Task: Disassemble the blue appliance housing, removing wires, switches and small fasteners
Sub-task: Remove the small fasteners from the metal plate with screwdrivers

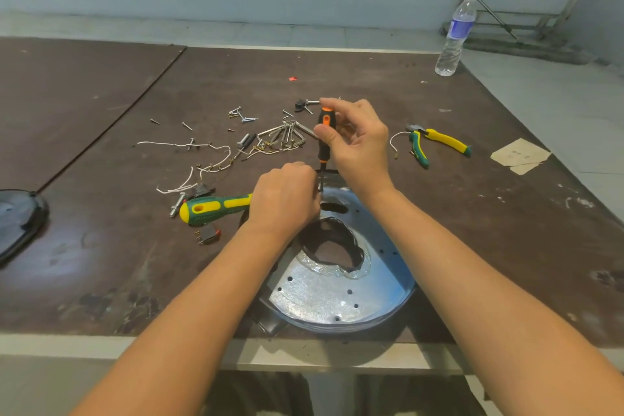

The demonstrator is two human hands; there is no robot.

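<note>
- Far left: a dark cover [20, 219] lies apart from the work, at the table [101, 78] edge; judged an already detached part
- Left of centre: white wires [189, 159], screws [243, 115], a bolt [177, 204] and a red-and-black switch [209, 236] lie loose on the table top, in no tray or box; judged that wiring, at least one switch and many fasteners are already out
- A green-and-yellow screwdriver [216, 208] lies beside the switch, its shaft end hidden behind the left hand [285, 199]
- Left hand: fingers curled tight at the far rim of the housing; what they hold cannot be told
- Orange-handled screwdriver [323, 138] stands upright, tip at that rim; right hand [358, 142] pinches its handle top between thumb and fingers
- Blue housing [337, 290] lies flat at the near table edge, between the forearms; many screw holes show bare; judged late stage, with one fastener at the far rim not yet out
- Right: pliers [435, 143] lie beside a short wire offcut
- Far right: water bottle [456, 34] upright, capped; fill level cannot be told
</note>
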